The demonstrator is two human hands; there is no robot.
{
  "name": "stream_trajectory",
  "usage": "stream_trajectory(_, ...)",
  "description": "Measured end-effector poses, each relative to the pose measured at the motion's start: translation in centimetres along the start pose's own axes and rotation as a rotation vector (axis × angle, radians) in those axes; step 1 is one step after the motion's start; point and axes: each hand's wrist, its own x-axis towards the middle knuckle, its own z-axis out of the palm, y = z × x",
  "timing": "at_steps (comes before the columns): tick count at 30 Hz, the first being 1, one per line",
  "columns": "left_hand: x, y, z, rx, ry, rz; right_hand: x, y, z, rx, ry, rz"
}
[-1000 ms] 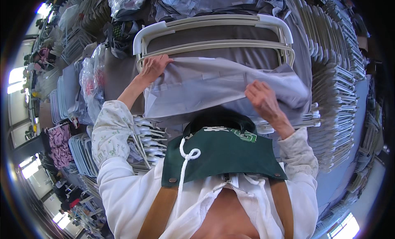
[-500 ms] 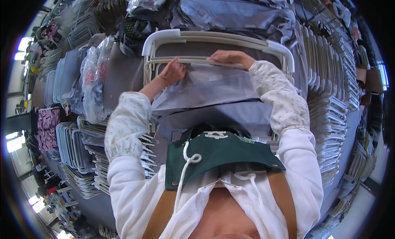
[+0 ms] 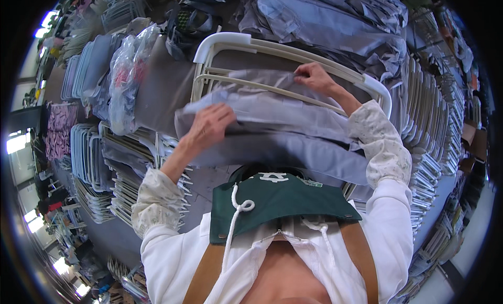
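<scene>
A cream metal tube frame (image 3: 293,51) with white rounded corner caps lies in front of me on grey material. Grey fabric (image 3: 272,109) is draped across its inner crossbar (image 3: 285,91), and part of it shows beyond that bar. My right hand (image 3: 314,78) is closed in a pinch on the fabric's far edge, between the crossbar and the outer tube. Nearer to me and to the left, my left hand (image 3: 212,123) has its fingers curled on the fabric's left part; the fingertips are partly hidden. Another grey fabric fold (image 3: 283,152) hangs on the near side, against my green apron (image 3: 277,199).
Crumpled grey fabric (image 3: 325,21) is heaped beyond the frame. Stacked cream tube frames (image 3: 424,105) stand on the right, and more stacked frames (image 3: 86,152) on the left. A clear plastic bag (image 3: 126,84) lies left of the work, with a dark bag (image 3: 188,26) farther back.
My left hand has come off the crossbar and moved nearer to me. My right hand has shifted slightly right. Fabric now extends beyond the crossbar, and the frame appears more tilted.
</scene>
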Motion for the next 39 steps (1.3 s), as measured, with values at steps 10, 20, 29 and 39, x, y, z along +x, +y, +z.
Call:
stream_trajectory(10,9.1,-3.6,0.7,-0.566,-0.280,0.120,-10.4,-1.9,4.2,-0.554,0.382,-0.542)
stream_trajectory(20,17.2,-1.3,11.6,-0.668,-0.874,-0.241,-12.7,-2.7,0.3,-0.467,0.537,-0.424)
stream_trajectory(29,17.2,0.0,11.6,-0.676,-0.835,-0.264,-10.7,13.2,-6.9,0.698,-0.855,0.523)
stream_trajectory(39,17.3,-0.4,11.8,-0.548,-0.881,-0.362,-25.5,6.0,-8.7,-0.262,0.267,-0.371)
